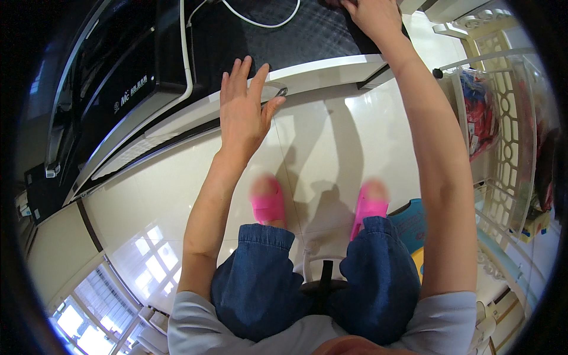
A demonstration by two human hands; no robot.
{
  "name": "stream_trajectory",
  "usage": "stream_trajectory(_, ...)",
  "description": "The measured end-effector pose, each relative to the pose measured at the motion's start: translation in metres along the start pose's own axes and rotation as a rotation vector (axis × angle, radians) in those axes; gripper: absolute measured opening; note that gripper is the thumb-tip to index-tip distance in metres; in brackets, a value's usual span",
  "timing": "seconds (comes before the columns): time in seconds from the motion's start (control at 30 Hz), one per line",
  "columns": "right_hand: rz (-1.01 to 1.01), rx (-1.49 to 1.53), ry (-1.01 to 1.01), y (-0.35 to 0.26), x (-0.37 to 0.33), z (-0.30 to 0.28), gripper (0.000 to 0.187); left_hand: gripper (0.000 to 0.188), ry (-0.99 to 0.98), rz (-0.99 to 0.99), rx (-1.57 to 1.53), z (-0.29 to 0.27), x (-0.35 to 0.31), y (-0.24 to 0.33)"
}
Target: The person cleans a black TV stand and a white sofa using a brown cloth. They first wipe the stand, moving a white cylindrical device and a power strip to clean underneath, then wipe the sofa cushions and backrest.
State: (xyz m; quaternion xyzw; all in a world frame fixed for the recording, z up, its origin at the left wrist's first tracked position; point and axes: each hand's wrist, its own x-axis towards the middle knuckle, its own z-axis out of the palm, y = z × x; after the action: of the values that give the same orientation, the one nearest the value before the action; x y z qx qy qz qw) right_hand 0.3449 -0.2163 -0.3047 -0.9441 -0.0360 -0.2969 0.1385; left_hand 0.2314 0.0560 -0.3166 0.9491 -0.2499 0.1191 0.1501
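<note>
My left hand [244, 112] lies at the front edge of a black-topped cabinet [231, 35]. Its fingers are stretched out and apart onto the top, and nothing shows in them. The thumb hangs over the white drawer front [337, 70], close to a small metal handle [282, 92]. At the far right of the same top is my right hand [377, 19], partly cut off by the upper picture edge. Beside its fingertips a dark, reddish thing [332, 3] barely shows; whether the fingers hold it cannot be seen.
A large black panel-like device [124, 77] with a white cable [188, 53] stands on the left. Another white cable [266, 25] loops across the top. On the right is a clear-sided rack [520, 148] with red packages [480, 115]. A blue item [408, 223] is beside my right leg.
</note>
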Motion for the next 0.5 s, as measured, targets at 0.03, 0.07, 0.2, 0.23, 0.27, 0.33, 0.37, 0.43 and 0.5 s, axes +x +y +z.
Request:
stream_trajectory(0.03,0.024,-0.069,0.061,0.002,0.008,0.013,0.051,0.057,0.000,0.009,-0.006,0.001,0.001,0.001)
stream_trajectory(0.07,0.065,-0.071,0.037,-0.004,0.013,0.020,0.050,0.057,0.000,0.010,-0.007,0.001,0.001,0.001)
stream_trajectory(0.2,-0.021,0.041,0.006,-0.021,0.013,0.023,0.048,0.057,0.003,0.025,-0.051,-0.002,0.003,0.000)
stream_trajectory(0.23,-0.108,0.102,0.015,-0.026,0.005,0.018,0.047,0.057,0.003,0.019,-0.059,-0.002,0.003,-0.001)
stream_trajectory(0.27,-0.120,0.149,-0.071,-0.026,-0.006,0.015,0.052,0.057,0.002,0.018,-0.070,-0.002,0.003,-0.002)
stream_trajectory(0.33,-0.190,0.208,-0.165,-0.026,-0.031,0.006,0.058,0.057,-0.002,0.007,-0.048,-0.002,0.002,-0.004)
stream_trajectory(0.37,-0.251,0.224,-0.165,-0.027,-0.040,-0.002,0.058,0.058,-0.001,0.004,-0.035,-0.002,0.001,-0.005)
stream_trajectory(0.43,-0.240,0.115,-0.203,-0.013,-0.039,-0.007,0.056,0.061,0.019,0.007,-0.027,0.000,-0.001,-0.008)
stream_trajectory(0.5,-0.206,-0.025,-0.110,0.011,-0.024,-0.005,0.054,0.062,0.039,0.032,-0.025,0.003,0.000,-0.006)
